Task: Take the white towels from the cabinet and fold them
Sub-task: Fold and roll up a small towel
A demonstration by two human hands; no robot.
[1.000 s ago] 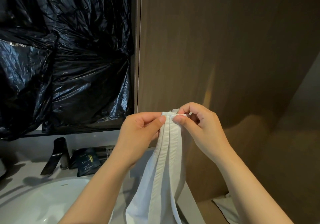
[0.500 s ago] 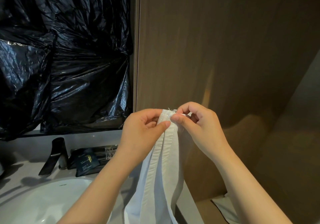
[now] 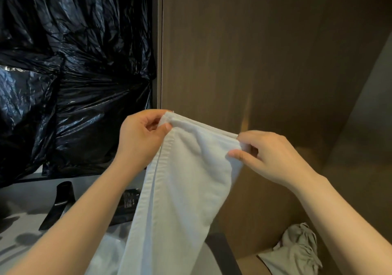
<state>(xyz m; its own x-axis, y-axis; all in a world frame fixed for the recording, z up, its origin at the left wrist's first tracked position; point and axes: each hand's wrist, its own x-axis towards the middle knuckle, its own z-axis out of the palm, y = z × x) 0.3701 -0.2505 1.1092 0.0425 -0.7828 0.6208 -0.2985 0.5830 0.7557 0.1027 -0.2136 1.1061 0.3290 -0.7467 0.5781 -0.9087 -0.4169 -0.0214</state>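
The left hand (image 3: 142,139) is held up with its forearm rising from below, and its thumb and curled fingers pinch the top corner of the white towel (image 3: 191,179). The right hand (image 3: 273,158), slightly lower, pinches the same top edge between its thumb and bent fingers. The edge runs between the two grips. The rest of the towel hangs below them, in front of a wooden panel (image 3: 254,51).

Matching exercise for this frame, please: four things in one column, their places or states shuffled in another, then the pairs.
1. white cloth towel
2. black angular metal faucet
3. crinkled black plastic sheet
4. crumpled pale cloth

A. lying at the lower right
B. covering the upper left
C. standing at the lower left
D. hanging, pinched by left hand and right hand

Pairs: 1-D, 2-C, 3-B, 4-A
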